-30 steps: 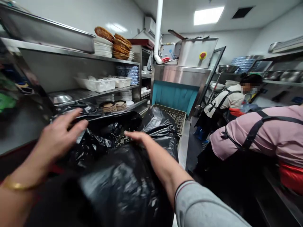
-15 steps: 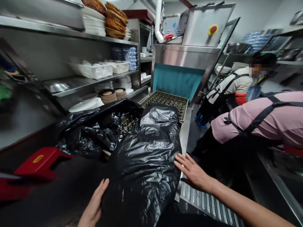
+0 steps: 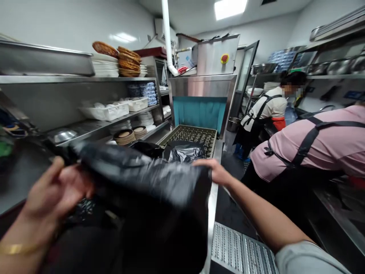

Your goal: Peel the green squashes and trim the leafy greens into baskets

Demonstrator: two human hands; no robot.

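A black plastic bag is raised and stretched between my two hands, its near side hanging down in dark folds. My right hand is closed on the bag's upper right edge. At the bag's left end, my left hand has its fingers curled at the plastic, smeared by motion; a gold-coloured bracelet circles that wrist. Beyond the bag, a pegged dish rack lies before the teal curtain of a steel machine. More black plastic rests over the rack's near end.
Shelves on the left carry white baskets, stacked plates, blue-patterned bowls and a metal bowl. On the right, a person in pink bends over, with another person behind. Metal grating covers the floor.
Both hands have gone from lying against the bag's sides to raising its edge. The bag's near part has lifted and opened out. My view has tilted upward.
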